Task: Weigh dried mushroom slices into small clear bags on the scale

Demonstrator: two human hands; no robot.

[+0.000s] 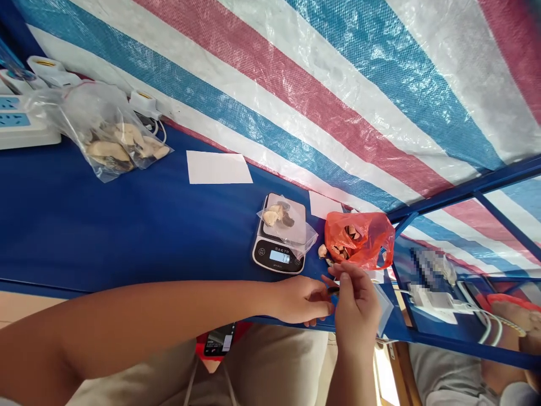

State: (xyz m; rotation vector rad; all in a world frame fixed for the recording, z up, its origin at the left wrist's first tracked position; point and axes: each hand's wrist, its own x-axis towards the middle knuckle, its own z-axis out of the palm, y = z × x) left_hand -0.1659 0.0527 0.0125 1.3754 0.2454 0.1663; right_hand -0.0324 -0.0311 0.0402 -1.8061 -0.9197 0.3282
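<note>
My left hand [301,300] and my right hand [355,307] meet at the near edge of the blue table [84,237]. Their fingertips pinch together on a small dark piece [333,290], too small to name. A clear small bag [382,310] seems to hang at my right hand. Just beyond the hands stands a small digital scale [279,241] with a clear bag of pale pieces [284,219] on its pan. To its right lies a red plastic bag [359,239] with shell-like pieces inside and a few loose ones beside it.
A bigger clear bag of pale pieces [112,141] lies far left by a power strip [21,121]. White paper slips [217,167] lie on the table. A striped tarp [338,84] backs it. Chargers and cables [439,301] sit right, near another person's foot [513,316].
</note>
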